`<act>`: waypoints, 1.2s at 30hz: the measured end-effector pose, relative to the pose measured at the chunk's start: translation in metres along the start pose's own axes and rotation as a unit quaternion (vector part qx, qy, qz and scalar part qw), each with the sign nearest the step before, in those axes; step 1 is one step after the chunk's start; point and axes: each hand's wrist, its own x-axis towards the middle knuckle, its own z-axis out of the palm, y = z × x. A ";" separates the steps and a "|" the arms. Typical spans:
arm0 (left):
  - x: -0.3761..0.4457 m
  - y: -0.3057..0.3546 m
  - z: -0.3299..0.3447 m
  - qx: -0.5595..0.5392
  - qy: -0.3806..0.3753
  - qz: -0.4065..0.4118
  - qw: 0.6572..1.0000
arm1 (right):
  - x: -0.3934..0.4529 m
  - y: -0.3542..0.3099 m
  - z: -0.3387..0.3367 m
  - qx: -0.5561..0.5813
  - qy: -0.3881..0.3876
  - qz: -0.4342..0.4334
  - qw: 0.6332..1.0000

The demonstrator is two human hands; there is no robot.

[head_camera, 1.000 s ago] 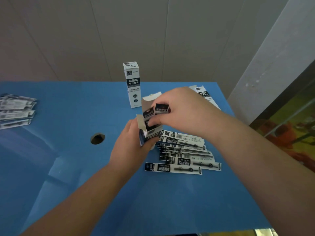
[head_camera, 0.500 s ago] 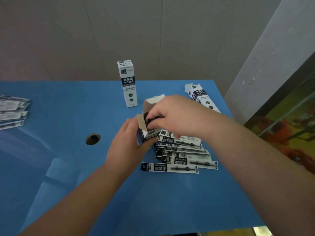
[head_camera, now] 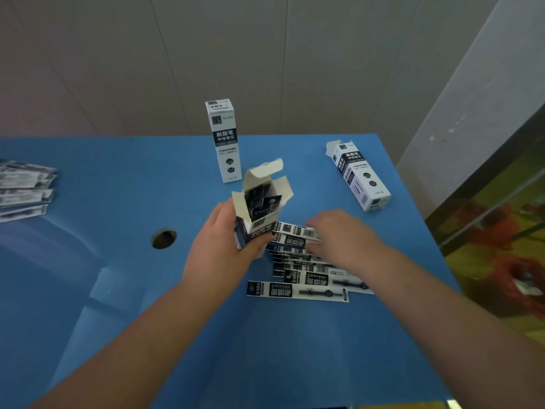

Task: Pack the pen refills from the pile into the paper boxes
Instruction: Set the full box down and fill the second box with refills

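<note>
The left hand grips an open paper box upright, flaps splayed, refill packets inside. The right hand lies flat, fingers loosely together, on the pile of pen refills mid-table. Bare blue table stretches leftward; its right edge lies near.

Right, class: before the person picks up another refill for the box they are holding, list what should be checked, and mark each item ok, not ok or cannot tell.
1. Open box gripped firmly by the left hand: ok.
2. Box flaps open, mouth clear: ok.
3. Room left in the box among the refills already inside: cannot tell.
4. Right hand on the pile of refills: ok.
5. Only one refill pinched: cannot tell.
6. Blue table around the pile free of clutter: ok.
</note>
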 end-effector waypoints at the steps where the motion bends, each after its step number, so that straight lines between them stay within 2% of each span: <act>1: 0.000 0.000 0.000 0.000 0.001 -0.001 1.000 | 0.001 -0.001 0.002 -0.007 -0.006 -0.001 1.000; 5: 0.000 0.004 0.001 0.005 0.002 0.003 1.000 | 0.002 -0.004 0.003 -0.014 -0.014 0.003 1.000; 10: -0.001 0.006 0.002 0.012 -0.004 0.007 1.000 | -0.002 -0.010 0.005 -0.075 -0.007 0.000 0.997; 16: -0.001 0.006 0.001 0.013 -0.004 0.008 1.000 | -0.003 -0.004 -0.005 -0.078 0.002 -0.011 0.997; 21: -0.002 0.006 0.003 0.021 -0.002 0.015 1.000 | -0.002 -0.005 -0.017 -0.097 -0.029 0.006 0.995; 26: -0.002 0.005 0.004 0.021 0.000 0.017 1.000 | 0.000 -0.006 -0.025 -0.125 -0.042 -0.013 0.991; 36: -0.002 0.003 0.004 0.017 0.007 0.016 1.000 | 0.003 0.003 -0.042 -0.075 -0.026 -0.010 0.997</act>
